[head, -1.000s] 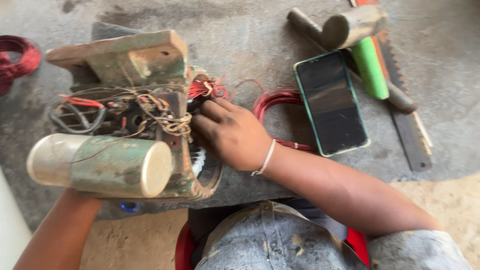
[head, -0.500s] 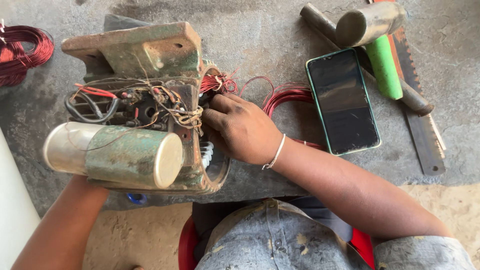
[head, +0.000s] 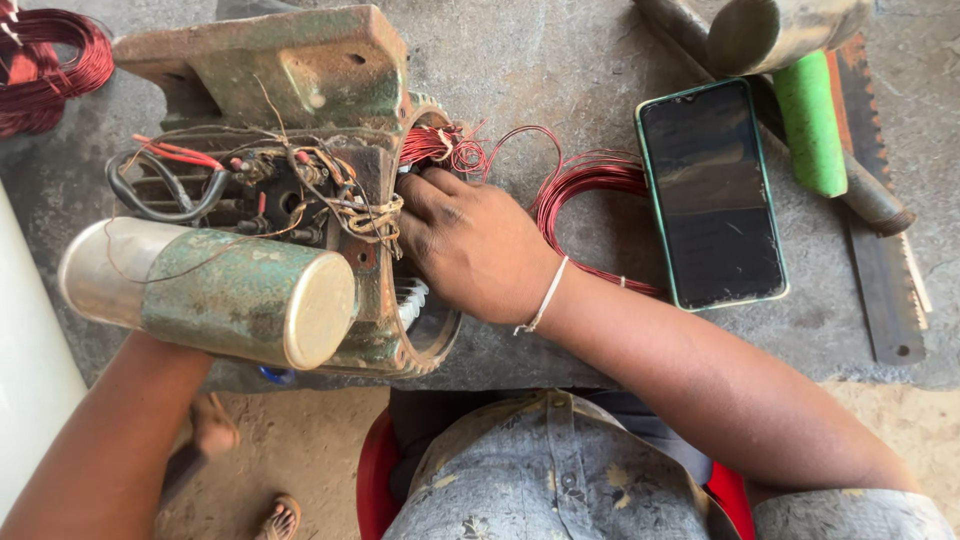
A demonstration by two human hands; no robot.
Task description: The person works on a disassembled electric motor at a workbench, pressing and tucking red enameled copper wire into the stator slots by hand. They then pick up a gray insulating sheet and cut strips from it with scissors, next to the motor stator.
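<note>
An old green, rusty electric motor (head: 300, 80) lies on the concrete slab (head: 560, 70), with tangled wires on its terminal box and a metal cylinder (head: 220, 290) strapped to its side. My right hand (head: 480, 250) rests on the motor's open end. Its fingers are curled into the red copper winding (head: 440, 145) there. Loose loops of the same copper wire (head: 580, 180) trail out to the right under my wrist. My left forearm (head: 100, 450) reaches up beneath the cylinder, and that hand is hidden behind the motor.
A dark phone (head: 712, 190) lies to the right of the wire loops. Beyond it are a hammer with a green handle (head: 805, 120) and a saw blade (head: 885, 290). Another copper coil (head: 50, 60) sits at the far left. A sandalled foot (head: 280, 515) stands on the dirt floor.
The view has drawn closer to the motor. My right hand stays at the winding with its fingers pressed a little further in. The left arm holds its place.
</note>
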